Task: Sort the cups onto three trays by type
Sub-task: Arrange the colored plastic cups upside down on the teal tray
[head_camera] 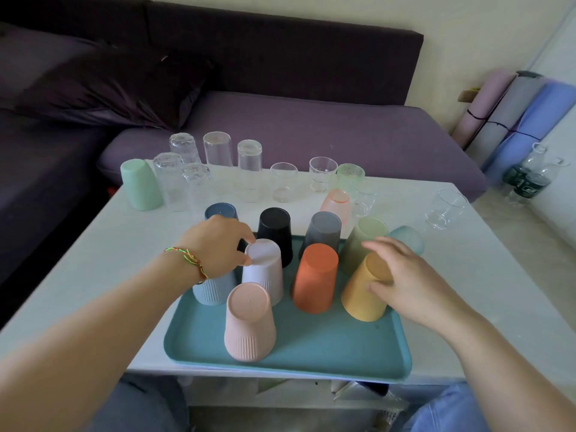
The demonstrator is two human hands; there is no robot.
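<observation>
Lilac cup (262, 263) is pinched by left hand (218, 244), yellow cup (363, 294) clasped by right hand (405, 275). Orange cup (316, 275) between them could be toppled on lifting.

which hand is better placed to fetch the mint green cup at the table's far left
Probably left. The left hand, gripping the white cup, is on the side of the mint green cup; the right hand holds the yellow cup on the other side of the tray.
</observation>
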